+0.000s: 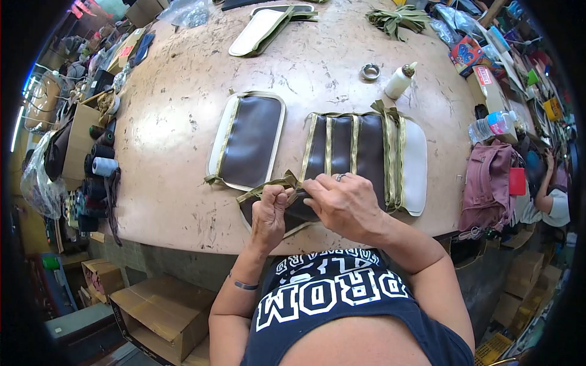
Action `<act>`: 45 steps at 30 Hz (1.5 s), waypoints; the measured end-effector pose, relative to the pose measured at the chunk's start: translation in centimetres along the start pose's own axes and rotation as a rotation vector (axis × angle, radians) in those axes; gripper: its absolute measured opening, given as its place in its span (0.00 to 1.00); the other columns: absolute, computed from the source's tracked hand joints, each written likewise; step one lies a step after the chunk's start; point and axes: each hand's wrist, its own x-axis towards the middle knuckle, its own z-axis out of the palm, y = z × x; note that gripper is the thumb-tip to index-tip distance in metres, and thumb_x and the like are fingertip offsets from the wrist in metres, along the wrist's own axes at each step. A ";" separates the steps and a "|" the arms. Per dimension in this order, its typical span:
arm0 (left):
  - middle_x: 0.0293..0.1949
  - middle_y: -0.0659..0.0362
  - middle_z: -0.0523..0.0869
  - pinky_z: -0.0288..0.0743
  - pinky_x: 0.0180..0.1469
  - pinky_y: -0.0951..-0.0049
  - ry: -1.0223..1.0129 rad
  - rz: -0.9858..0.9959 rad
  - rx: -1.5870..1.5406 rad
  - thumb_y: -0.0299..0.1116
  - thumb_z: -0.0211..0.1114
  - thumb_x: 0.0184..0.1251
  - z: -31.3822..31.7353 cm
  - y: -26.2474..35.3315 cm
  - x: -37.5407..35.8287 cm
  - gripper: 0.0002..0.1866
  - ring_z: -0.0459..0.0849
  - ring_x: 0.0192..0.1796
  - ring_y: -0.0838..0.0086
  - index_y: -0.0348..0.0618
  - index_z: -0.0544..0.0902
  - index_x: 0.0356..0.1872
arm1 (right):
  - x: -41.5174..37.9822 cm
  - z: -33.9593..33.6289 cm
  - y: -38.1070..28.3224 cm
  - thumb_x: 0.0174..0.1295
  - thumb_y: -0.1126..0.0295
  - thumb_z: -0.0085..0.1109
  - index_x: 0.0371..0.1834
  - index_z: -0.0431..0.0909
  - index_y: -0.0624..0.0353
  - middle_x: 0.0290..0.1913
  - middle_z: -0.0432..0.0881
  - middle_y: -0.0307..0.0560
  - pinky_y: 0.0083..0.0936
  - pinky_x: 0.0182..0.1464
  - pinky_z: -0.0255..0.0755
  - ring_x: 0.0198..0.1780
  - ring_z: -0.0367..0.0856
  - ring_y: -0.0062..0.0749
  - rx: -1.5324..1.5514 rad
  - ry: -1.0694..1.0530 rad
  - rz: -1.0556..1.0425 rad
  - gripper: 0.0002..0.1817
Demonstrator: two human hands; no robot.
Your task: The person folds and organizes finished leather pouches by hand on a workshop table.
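Near the table's front edge, my left hand [270, 213] and my right hand [342, 201] are close together over a dark brown panel [249, 210] with an olive zipper strip [259, 192] along its top edge. Both hands have fingers pinched on that strip, and the fingertips partly hide it. Just beyond lies a brown panel [250, 140] with pale edging and a zipper down its left side. Right of it, partly under my right hand, is a stack of overlapping brown panels [371, 146] with olive zippers, ending in a white panel [415, 165].
A white glue bottle [398, 82] and a tape roll [369, 72] stand farther back. Zipper strips [398, 21] and white panels [253, 32] lie at the far side. Thread spools [105, 166] line the left edge; a pink bag [488, 183] and water bottle [491, 126] sit right.
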 end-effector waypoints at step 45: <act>0.49 0.54 0.76 0.66 0.51 0.69 0.197 -0.303 0.607 0.27 0.57 0.57 -13.4 -7.0 2.5 0.06 0.75 0.49 0.65 0.37 0.75 0.35 | -9.8 -10.5 6.2 0.55 0.81 0.51 0.43 0.73 0.71 0.44 0.76 0.48 0.25 0.50 0.65 0.48 0.74 0.30 0.095 0.821 0.317 0.12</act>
